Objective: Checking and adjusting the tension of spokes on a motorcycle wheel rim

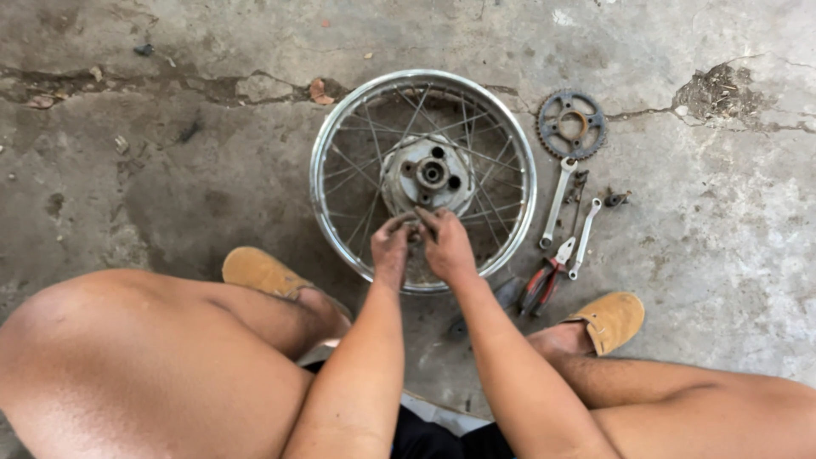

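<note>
your left hand (391, 248) and your right hand (448, 246) meet over the near side of the spoked wheel (340, 127), which lies flat on the cracked concrete floor (170, 170) right in front of you. both sets of fingertips are pinched together just below the hub (427, 174), at the spokes on its near edge; each grip looks nearly closed on something small there, though what it is i cannot tell, since your fingers hide it. the hub itself sits just beyond your fingertips, at the middle of the rim. to your right of the wheel lie a toothed sprocket (571, 124), two wrenches (558, 201) side by side below it, and red-handled pliers (545, 281) nearest your right foot. your tan shoes (259, 270) rest on either side of the wheel's near edge
</note>
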